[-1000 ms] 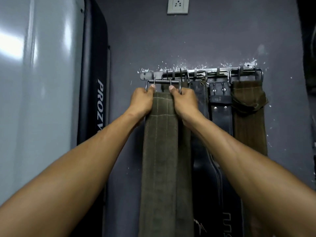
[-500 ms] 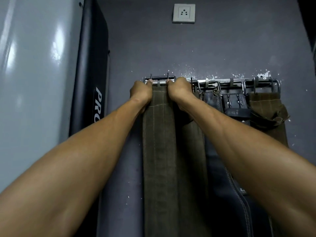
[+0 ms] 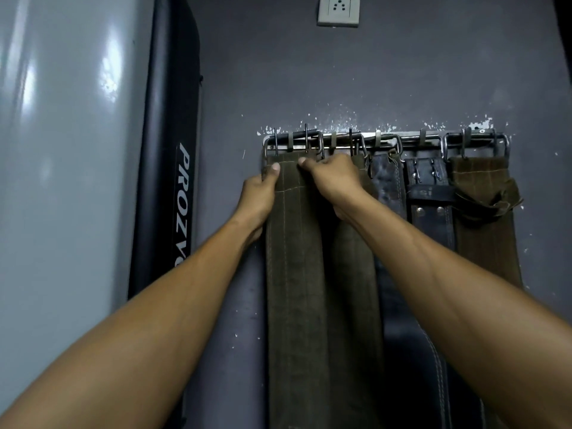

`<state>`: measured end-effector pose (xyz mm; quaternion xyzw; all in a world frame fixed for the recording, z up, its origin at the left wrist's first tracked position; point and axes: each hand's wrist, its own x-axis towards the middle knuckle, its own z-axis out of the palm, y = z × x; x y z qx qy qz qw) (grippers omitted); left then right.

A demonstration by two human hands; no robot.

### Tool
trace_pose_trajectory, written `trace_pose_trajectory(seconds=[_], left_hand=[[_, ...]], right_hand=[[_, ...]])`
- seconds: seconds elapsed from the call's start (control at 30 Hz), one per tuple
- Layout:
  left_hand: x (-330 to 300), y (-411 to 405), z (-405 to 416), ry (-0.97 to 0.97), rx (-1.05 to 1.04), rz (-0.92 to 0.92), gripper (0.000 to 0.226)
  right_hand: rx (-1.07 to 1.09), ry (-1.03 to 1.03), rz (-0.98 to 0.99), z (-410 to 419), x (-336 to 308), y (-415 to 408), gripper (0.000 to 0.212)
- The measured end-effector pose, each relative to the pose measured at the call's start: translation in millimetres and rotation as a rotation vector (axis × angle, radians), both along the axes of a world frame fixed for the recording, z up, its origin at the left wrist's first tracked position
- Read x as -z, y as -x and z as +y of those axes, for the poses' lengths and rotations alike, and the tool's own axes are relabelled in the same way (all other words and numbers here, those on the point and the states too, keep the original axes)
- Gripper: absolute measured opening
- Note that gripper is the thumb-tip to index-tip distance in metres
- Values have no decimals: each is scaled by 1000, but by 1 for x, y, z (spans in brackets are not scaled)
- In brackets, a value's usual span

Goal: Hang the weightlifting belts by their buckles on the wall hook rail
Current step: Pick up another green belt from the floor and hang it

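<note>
An olive-green suede belt (image 3: 294, 274) hangs straight down from the left end of the metal hook rail (image 3: 411, 139), its steel buckle (image 3: 291, 144) sitting over the leftmost hooks. My left hand (image 3: 258, 196) grips the belt's left edge just below the buckle, thumb on the front. My right hand (image 3: 332, 178) pinches its right edge at the same height. A second olive belt (image 3: 356, 274) hangs behind my right wrist. Further right hang a worn black belt (image 3: 387, 187), a black belt with rivets (image 3: 430, 209) and a brown belt (image 3: 486, 230).
A large grey padded machine with a black side panel (image 3: 164, 181) stands close on the left of the belts. A wall socket (image 3: 339, 10) sits high above the rail. The grey wall (image 3: 402, 72) shows chipped paint around the rail.
The buckle has gone from just below the rail up onto the leftmost hooks. Both hands have slid down from the buckle to the belt's edges below it.
</note>
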<state>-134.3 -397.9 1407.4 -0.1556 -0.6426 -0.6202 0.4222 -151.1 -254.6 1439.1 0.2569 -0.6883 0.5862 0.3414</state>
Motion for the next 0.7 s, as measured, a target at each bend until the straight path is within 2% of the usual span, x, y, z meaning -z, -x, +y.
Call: trace_pose_trajectory(seconds=[0.17,0.27,0.33,0.5,0.6,0.7], left_hand=[[25,-18,2,-103,191,31,30],[57,-23,6,-80,232,-45,36],[82,-24,7,-48,211,-74,37],[96,-32,12,-100,268,-40,33],[141,-34,13,1,231,-111,30],[163,-36,13,-36,220,-84,29]], right_hand=[[-179,-17,-60,4,8,-5,30],[-300,-48,-133,6,41,-6,26],[-319,-82,-141,6,72,-3,23],[-390,9,-65,13,107,-11,27],[-343,-55,-75,21,139,-13,25],[-333,-37,-78,28,162,-15,29]])
